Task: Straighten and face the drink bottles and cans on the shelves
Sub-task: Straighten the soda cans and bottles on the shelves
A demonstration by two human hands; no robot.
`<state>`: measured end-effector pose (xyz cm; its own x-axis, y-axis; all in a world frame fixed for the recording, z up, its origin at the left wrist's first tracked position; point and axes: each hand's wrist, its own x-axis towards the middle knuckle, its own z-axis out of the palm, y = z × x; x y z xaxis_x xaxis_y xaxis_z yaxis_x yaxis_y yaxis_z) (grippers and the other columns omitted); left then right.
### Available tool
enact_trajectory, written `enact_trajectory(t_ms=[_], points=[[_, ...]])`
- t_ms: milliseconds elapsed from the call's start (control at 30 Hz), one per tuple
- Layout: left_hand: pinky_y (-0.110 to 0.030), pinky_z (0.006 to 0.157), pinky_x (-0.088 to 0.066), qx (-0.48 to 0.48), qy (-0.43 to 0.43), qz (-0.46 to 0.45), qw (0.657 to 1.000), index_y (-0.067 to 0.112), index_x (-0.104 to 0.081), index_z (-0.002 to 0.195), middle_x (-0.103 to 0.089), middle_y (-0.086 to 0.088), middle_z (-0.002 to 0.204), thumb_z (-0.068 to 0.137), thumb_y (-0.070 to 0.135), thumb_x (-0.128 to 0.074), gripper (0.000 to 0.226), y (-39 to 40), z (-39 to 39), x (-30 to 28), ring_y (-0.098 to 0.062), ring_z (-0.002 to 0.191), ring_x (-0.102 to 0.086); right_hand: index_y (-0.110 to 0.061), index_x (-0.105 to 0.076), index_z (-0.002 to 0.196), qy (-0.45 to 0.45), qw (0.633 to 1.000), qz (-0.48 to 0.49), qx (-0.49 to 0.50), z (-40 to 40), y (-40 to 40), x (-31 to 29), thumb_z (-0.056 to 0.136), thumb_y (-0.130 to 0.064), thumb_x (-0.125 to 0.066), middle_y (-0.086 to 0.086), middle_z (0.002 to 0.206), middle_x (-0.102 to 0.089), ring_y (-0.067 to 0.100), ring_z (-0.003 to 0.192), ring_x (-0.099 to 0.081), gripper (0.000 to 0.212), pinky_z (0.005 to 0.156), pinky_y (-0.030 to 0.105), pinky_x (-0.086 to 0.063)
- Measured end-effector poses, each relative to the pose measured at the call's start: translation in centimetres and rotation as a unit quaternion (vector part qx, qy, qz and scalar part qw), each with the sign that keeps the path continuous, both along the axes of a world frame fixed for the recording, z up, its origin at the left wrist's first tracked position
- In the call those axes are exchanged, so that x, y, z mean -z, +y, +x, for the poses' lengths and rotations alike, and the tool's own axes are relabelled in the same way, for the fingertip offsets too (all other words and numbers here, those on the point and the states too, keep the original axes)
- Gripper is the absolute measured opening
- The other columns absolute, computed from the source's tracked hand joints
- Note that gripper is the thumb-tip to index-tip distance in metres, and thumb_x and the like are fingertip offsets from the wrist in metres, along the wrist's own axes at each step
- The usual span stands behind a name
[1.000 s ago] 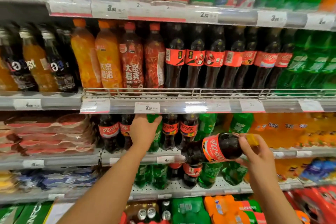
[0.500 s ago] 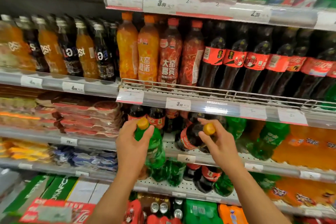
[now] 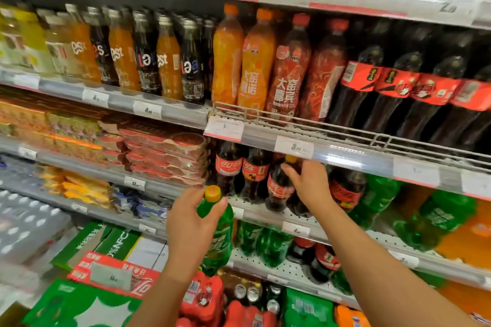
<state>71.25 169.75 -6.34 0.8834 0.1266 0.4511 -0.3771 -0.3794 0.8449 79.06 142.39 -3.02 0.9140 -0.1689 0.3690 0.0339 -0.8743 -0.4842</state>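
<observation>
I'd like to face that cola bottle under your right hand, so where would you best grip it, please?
Grip the cola bottle at the neck just under its yellow cap, from the aisle side, as the right hand does; neighbours crowd its body and the shelf edge hangs low above.

I see a green plastic bottle with a yellow cap (image 3: 218,223). The dark cola bottle with a red label (image 3: 279,188) is yellow-capped too.

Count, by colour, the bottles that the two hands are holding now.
Green plastic bottle with yellow cap, gripped by the left hand: 1
Dark cola bottle with red label, gripped at the neck by the right hand: 1
Total: 2
</observation>
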Motion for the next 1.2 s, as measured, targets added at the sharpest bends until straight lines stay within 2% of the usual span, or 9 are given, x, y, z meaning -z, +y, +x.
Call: enact_trajectory(t_ms=[100, 200, 333, 467, 567, 667, 800, 967, 1200], points=[[-0.034, 0.075, -0.043, 0.010, 0.009, 0.003, 1.000, 0.040, -0.065, 0.085, -0.062, 0.015, 0.093, 0.083, 0.063, -0.060, 0.024, -1.0, -0.2, 0.3, -0.005, 0.092, -0.058, -0.005, -0.066, 0.112, 0.006, 0.998, -0.012, 0.069, 1.2, 0.4, 0.0, 0.099, -0.047, -0.058, 0.015, 0.094, -0.070, 0.034, 0.091, -0.066, 0.044, 0.072, 0.035, -0.049], [-0.032, 0.077, -0.043, 0.025, 0.030, 0.005, 0.999, 0.042, -0.066, 0.086, -0.063, 0.018, 0.097, 0.083, 0.062, -0.066, 0.020, -2.4, -0.2, 0.1, -0.004, 0.095, -0.058, -0.014, -0.065, 0.106, 0.037, 0.983, 0.147, 0.107, 2.9, 0.7, -0.7, 0.098, -0.040, -0.061, 0.009, 0.103, -0.067, 0.031, 0.102, -0.063, 0.028, 0.077, 0.030, -0.042], [-0.027, 0.071, -0.036, 0.035, 0.045, 0.016, 0.998, 0.042, -0.065, 0.083, -0.060, 0.022, 0.094, 0.089, 0.040, -0.075, 0.012, -4.7, 0.1, -0.4, 0.002, 0.089, -0.054, -0.015, -0.060, 0.105, 0.065, 0.968, 0.238, 0.048, 2.5, 0.2, -0.6, 0.102, -0.022, -0.056, 0.016, 0.102, -0.069, 0.036, 0.096, -0.070, 0.009, 0.086, 0.048, -0.057], [-0.028, 0.071, -0.038, 0.060, 0.049, 0.017, 0.997, 0.041, -0.065, 0.084, -0.059, 0.019, 0.090, 0.089, 0.041, -0.073, 0.009, -6.8, 0.2, -1.0, 0.000, 0.087, -0.055, -0.034, -0.053, 0.136, -0.004, 0.961, 0.275, -0.029, -5.1, -0.5, 1.8, 0.098, -0.018, -0.057, -0.012, 0.106, -0.067, 0.016, 0.087, -0.073, 0.041, 0.075, 0.035, -0.061], [-0.031, 0.071, -0.041, 0.071, 0.046, 0.044, 0.995, 0.036, -0.067, 0.087, -0.061, 0.012, 0.092, 0.089, 0.043, -0.073, 0.009, -9.0, 0.2, -1.2, -0.004, 0.087, -0.056, -0.058, -0.051, 0.125, 0.023, 0.957, 0.278, -0.073, -12.2, -0.7, 4.6, 0.093, -0.030, -0.061, -0.028, 0.121, -0.063, 0.001, 0.104, -0.066, 0.043, 0.079, 0.022, -0.057], [-0.031, 0.069, -0.043, 0.080, 0.033, 0.071, 0.994, 0.035, -0.067, 0.088, -0.060, 0.011, 0.089, 0.088, 0.045, -0.073, 0.012, -12.2, -0.6, -1.6, -0.007, 0.084, -0.056, -0.058, -0.035, 0.141, 0.071, 0.965, 0.242, -0.074, -16.3, -0.7, 5.9, 0.081, -0.065, -0.066, -0.046, 0.134, -0.043, -0.017, 0.123, -0.044, 0.068, 0.091, 0.013, -0.046], [-0.030, 0.071, -0.043, 0.088, 0.039, 0.054, 0.994, 0.033, -0.065, 0.088, -0.058, 0.013, 0.089, 0.086, 0.051, -0.069, 0.018, -17.6, -2.6, -2.1, -0.006, 0.086, -0.058, -0.035, -0.028, 0.153, 0.025, 0.983, 0.180, 0.011, -17.4, -1.4, 5.4, 0.068, -0.079, -0.060, -0.024, 0.150, -0.036, -0.002, 0.137, -0.036, 0.102, 0.111, 0.025, -0.038], [-0.024, 0.068, -0.041, 0.148, 0.021, 0.043, 0.988, 0.041, -0.059, 0.083, -0.058, 0.015, 0.087, 0.085, 0.050, -0.071, 0.015, -23.2, -4.8, -3.7, -0.001, 0.082, -0.057, -0.029, -0.037, 0.142, -0.038, 0.987, 0.081, 0.136, -18.0, -6.0, 4.1, 0.063, -0.079, -0.057, -0.012, 0.135, -0.050, 0.010, 0.120, -0.054, 0.096, 0.082, 0.031, -0.055], [-0.030, 0.098, -0.042, 0.232, -0.079, 0.286, 0.927, 0.035, -0.064, 0.131, -0.059, 0.016, 0.127, 0.089, 0.063, -0.059, 0.050, -25.1, -3.0, -5.5, -0.010, 0.118, -0.048, -0.028, -0.052, 0.137, -0.084, 0.962, 0.114, 0.235, -20.3, -12.4, 4.9, 0.061, -0.074, -0.070, -0.011, 0.117, -0.069, 0.010, 0.103, -0.067, 0.091, 0.081, 0.026, -0.054]])
